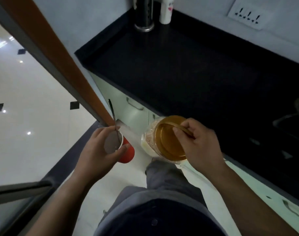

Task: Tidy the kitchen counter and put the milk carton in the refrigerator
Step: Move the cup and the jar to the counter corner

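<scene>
My left hand (97, 150) grips a red paper cup (126, 153) with a white inside, and a metal spoon (113, 120) stands in it with its handle sticking up. My right hand (203, 143) holds a clear jar (148, 142) of pale grains by its amber lid (169, 140), fingers hooked over the rim. Both are held in the air in front of the black counter (188, 68), level with its front edge. No milk carton or refrigerator is in view.
At the counter's far corner stand a steel cylinder (143, 14) and a white bottle (165, 11). A socket panel (247, 13) is on the wall. A stove (295, 120) sits at the right. White drawers (133, 108) lie below the counter; a brown door frame (60, 62) runs to the left.
</scene>
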Demonstrator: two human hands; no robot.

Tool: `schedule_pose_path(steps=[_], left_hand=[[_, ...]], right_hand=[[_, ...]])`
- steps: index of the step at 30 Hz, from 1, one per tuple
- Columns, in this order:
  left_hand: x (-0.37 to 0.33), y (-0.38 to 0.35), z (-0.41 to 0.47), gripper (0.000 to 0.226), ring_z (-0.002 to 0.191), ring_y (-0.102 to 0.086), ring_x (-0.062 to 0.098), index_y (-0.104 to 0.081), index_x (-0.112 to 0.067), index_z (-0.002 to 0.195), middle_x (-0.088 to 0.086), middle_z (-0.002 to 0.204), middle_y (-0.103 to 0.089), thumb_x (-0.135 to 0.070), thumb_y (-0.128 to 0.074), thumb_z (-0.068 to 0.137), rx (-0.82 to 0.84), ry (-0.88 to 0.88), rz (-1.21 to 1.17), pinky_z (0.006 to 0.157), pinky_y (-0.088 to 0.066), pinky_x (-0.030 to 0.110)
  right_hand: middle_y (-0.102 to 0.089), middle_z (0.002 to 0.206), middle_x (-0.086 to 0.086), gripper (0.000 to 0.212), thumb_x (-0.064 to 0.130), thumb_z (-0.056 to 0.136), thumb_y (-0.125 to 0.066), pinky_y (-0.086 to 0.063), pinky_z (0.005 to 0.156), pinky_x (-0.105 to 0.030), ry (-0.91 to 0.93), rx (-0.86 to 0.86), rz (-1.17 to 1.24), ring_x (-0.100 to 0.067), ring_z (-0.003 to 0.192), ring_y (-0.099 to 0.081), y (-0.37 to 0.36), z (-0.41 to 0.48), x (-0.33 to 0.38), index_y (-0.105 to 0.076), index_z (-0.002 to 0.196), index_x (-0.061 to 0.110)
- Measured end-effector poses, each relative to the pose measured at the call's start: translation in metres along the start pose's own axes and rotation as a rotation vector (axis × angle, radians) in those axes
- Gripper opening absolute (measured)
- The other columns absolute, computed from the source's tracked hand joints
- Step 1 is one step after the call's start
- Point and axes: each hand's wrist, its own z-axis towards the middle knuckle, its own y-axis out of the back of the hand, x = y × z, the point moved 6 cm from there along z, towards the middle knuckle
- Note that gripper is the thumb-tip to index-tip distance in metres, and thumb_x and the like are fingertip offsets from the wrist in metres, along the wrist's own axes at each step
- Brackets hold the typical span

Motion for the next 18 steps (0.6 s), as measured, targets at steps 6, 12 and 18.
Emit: schedule_pose_path(steps=[6, 12, 18], left_hand=[[-0.029, 0.015, 0.132, 0.061, 0.105, -0.046, 0.006, -0.048, -0.035, 0.126, -0.018, 0.118, -0.044, -0.057, -0.062, 0.071, -0.036, -0.090, -0.008, 0.076, -0.035, 0.020], [-0.050, 0.029, 0.243, 0.068, 0.106, -0.045, 0.004, -0.049, -0.031, 0.125, -0.015, 0.121, -0.046, -0.065, -0.057, 0.067, 0.040, -0.175, 0.043, 0.077, -0.032, 0.013], [-0.064, 0.033, 0.350, 0.057, 0.100, -0.049, -0.003, -0.053, -0.030, 0.123, -0.012, 0.122, -0.049, -0.038, -0.074, 0.070, 0.167, -0.266, 0.002, 0.079, -0.033, 0.008]], right_hand=[[-0.063, 0.079, 0.019, 0.012, 0.038, 0.085, -0.057, -0.042, 0.058, -0.005, -0.012, -0.055, 0.090, 0.005, 0.073, -0.059, 0.034, 0.118, 0.024, -0.057, 0.076, 0.029], [-0.063, 0.074, 0.009, 0.012, 0.037, 0.085, -0.057, -0.048, 0.060, -0.014, 0.038, -0.021, 0.080, -0.004, 0.067, -0.062, 0.032, 0.205, 0.052, -0.056, 0.076, 0.029], [-0.060, 0.064, -0.001, 0.014, 0.027, 0.088, -0.058, -0.050, 0.056, -0.025, -0.026, -0.208, 0.024, -0.015, 0.061, -0.059, 0.031, 0.287, 0.055, -0.057, 0.075, 0.021]])
